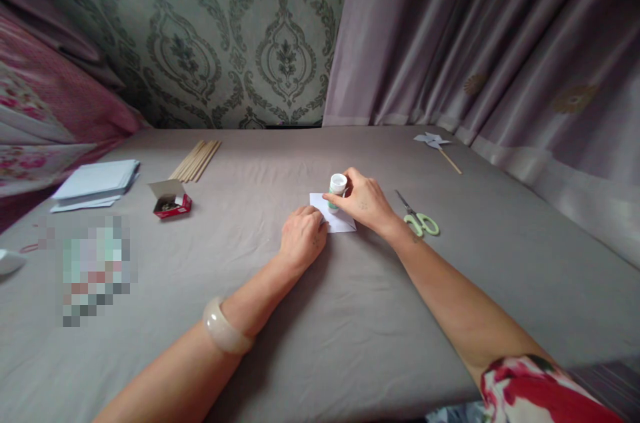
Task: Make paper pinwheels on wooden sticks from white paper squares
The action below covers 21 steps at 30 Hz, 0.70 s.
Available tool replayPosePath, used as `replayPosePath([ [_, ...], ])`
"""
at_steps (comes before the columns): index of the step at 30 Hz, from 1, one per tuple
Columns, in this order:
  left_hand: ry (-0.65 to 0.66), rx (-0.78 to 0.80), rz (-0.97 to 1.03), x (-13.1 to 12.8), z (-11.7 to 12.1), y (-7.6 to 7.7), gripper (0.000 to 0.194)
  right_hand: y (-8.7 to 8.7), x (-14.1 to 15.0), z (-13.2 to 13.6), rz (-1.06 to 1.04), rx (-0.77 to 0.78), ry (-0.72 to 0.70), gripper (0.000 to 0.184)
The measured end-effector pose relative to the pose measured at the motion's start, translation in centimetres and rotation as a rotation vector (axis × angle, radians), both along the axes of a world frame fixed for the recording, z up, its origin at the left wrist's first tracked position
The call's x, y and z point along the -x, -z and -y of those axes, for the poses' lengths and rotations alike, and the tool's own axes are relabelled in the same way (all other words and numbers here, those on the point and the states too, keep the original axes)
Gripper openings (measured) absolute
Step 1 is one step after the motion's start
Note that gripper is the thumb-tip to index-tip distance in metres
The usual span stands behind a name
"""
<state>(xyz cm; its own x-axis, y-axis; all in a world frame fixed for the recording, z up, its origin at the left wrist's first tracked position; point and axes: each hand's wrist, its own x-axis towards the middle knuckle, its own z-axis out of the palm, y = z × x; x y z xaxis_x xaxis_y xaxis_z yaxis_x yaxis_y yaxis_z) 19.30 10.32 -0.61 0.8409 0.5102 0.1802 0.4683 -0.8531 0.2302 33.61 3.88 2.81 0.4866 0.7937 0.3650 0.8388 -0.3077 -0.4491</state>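
Note:
A small square of white paper (344, 224) lies flat on the grey cloth in front of me. My left hand (303, 236) rests at its left edge, fingers curled down onto the paper; the fingertips are mostly hidden. Between the thumb and fingers of my right hand (367, 199) is a small bottle (338, 187) with a white top and a greenish label, held upright over the paper. Whether its base touches the paper, I cannot tell. Scissors with light green handles (425, 224) lie just right of my right wrist, blades pointing away.
A white paper pinwheel (433, 140) on a stick lies far right. Several wooden sticks (197, 161) lie at the back left, near an open red box (172, 207) of small items. Further left are a stack of white paper (95, 181) and a blurred-out object (95, 269).

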Motion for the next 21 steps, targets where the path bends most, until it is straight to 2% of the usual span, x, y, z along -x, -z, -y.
replayPosePath([
  [2, -0.004, -0.006, -0.002, 0.0, 0.0, 0.0, 0.020, -0.2, -0.1, 0.1, -0.005, 0.013, -0.024, 0.030],
  [5, 0.000, -0.014, 0.007, 0.0, -0.1, 0.3, 0.019, -0.7, -0.9, 0.4, -0.079, 0.044, -0.160, 0.018],
  [7, 0.005, -0.018, 0.026, 0.0, -0.2, 0.6, 0.019, -1.0, -1.9, 0.6, -0.146, 0.020, -0.188, 0.015],
  [9, 0.009, -0.015, 0.044, 0.0, -0.3, 0.8, 0.019, -1.1, -2.9, 0.7, -0.192, -0.057, -0.115, 0.019],
  [13, 0.016, 0.002, 0.051, 0.0, -0.3, 0.7, 0.019, -1.1, -4.1, 0.7, -0.214, -0.256, 0.123, 0.030],
  [15, 0.015, 0.007, 0.043, 0.0, -0.2, 0.5, 0.019, -1.0, -4.1, 0.6, -0.235, -0.286, 0.149, 0.034],
  [21, 0.003, 0.008, 0.037, 0.0, -0.1, 0.3, 0.016, -0.7, -1.6, 0.3, -0.156, -0.143, -0.073, 0.023],
])
